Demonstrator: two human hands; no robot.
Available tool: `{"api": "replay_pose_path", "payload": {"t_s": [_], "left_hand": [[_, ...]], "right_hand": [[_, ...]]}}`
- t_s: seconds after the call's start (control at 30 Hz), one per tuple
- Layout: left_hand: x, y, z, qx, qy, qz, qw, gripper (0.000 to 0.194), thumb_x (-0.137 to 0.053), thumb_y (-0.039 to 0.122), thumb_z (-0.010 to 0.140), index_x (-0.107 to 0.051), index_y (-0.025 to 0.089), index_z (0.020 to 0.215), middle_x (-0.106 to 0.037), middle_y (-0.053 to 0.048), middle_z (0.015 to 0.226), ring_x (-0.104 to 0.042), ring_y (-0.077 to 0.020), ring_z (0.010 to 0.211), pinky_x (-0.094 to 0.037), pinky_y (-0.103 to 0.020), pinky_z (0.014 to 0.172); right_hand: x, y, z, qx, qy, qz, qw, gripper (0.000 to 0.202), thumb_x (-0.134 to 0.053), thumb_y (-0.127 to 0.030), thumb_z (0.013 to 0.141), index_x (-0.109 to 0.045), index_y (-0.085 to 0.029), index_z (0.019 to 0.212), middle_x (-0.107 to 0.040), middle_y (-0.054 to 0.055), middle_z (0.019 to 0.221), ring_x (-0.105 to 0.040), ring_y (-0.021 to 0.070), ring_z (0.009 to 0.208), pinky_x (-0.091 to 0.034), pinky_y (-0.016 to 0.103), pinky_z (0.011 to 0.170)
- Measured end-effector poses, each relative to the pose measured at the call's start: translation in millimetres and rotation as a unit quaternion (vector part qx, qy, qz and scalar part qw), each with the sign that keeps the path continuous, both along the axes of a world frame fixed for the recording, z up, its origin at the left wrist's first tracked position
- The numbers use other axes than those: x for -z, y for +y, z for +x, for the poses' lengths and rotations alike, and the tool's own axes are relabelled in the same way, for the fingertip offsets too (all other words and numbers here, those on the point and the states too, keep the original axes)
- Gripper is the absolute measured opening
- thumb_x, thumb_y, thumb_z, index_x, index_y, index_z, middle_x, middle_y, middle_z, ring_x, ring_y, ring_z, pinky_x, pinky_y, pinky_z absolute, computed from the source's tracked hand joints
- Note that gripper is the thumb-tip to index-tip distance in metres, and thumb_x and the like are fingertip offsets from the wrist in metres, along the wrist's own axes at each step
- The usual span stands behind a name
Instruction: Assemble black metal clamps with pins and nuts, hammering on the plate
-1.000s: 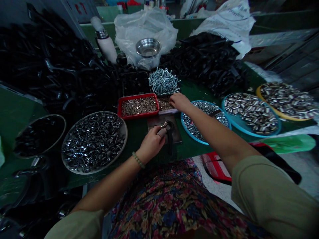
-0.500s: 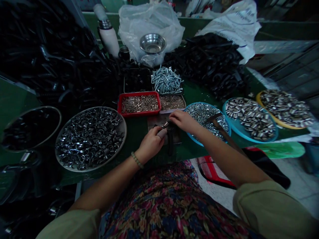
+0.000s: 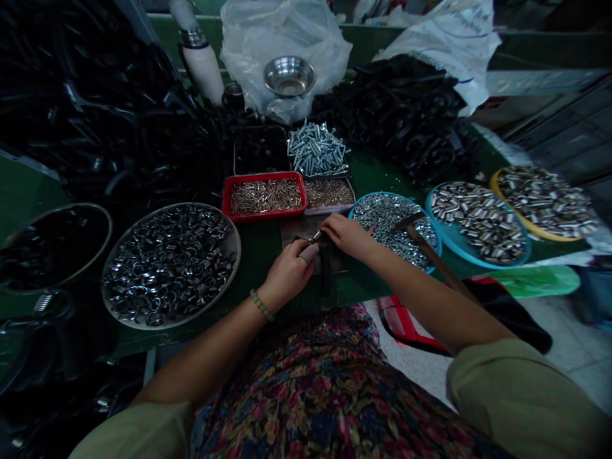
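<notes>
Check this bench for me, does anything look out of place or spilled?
A hammer lies across the left blue tray, odd for a tool among small metal parts. A few pale bits also lie loose on the green table, left of the yellow tray, perhaps spilled.

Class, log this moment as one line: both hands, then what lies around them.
left hand: holding black part | right hand: fingers at metal piece | under hands: flat plate | beyond: red tray of metal pins
</notes>
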State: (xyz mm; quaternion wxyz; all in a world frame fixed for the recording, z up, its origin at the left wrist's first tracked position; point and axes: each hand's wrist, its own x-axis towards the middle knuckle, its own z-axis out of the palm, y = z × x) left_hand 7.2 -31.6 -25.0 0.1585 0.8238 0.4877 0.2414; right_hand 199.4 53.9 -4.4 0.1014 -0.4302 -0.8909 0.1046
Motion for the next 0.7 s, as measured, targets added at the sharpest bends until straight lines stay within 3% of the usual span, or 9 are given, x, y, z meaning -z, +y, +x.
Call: {"api": "replay_pose_path", "payload": {"t_s": [0.2, 0.43, 0.57, 0.7], "left_hand": [[-1.0, 1, 1, 0.003, 0.016, 0.007, 1.0, 0.035, -0.052, 0.019, 0.087, -0.056, 0.016, 0.122, -0.056, -0.012, 0.116, -0.055, -0.0232, 0.101, -0.049, -0.038, 0.092], [-2.4, 0, 3, -0.002, 0.035, 0.012, 0.999, 0.034, -0.051, 0.018, 0.087, -0.055, 0.018, 0.121, -0.055, -0.01, 0.116, -0.055, -0.0227, 0.101, -0.05, -0.037, 0.091], [-3.9, -1, 2, -0.006, 0.029, 0.003, 1.0, 0.036, -0.051, 0.019, 0.087, -0.054, 0.021, 0.123, -0.055, -0.009, 0.117, -0.056, -0.0214, 0.1, -0.05, -0.035, 0.09], [-5.7, -1, 1, 0.002, 0.03, 0.001, 1.0, 0.037, -0.052, 0.021, 0.087, -0.054, 0.02, 0.124, -0.054, -0.009, 0.119, -0.057, -0.0218, 0.101, -0.05, -0.035, 0.092]], "right_hand": [[3.6, -15, -3, -0.018, -0.132, 0.07, 0.989, 0.017, -0.041, -0.011, 0.093, -0.058, -0.013, 0.095, -0.059, 0.011, 0.095, -0.058, 0.0201, 0.085, -0.041, 0.027, 0.066], [-6.4, -20, -4, -0.02, -0.11, 0.024, 0.993, 0.022, -0.04, -0.014, 0.093, -0.06, -0.012, 0.104, -0.06, 0.014, 0.103, -0.061, 0.0224, 0.088, -0.046, 0.031, 0.07], [-14.7, -20, 39, 0.013, -0.031, 0.03, 0.999, 0.033, -0.041, -0.019, 0.094, -0.054, -0.015, 0.124, -0.057, 0.014, 0.122, -0.057, 0.0249, 0.108, -0.046, 0.038, 0.088], [-16.8, -18, 97, 0.018, -0.152, 0.082, 0.985, 0.031, -0.044, -0.011, 0.089, -0.063, -0.013, 0.113, -0.061, 0.016, 0.115, -0.056, 0.0284, 0.102, -0.045, 0.042, 0.084]]}}
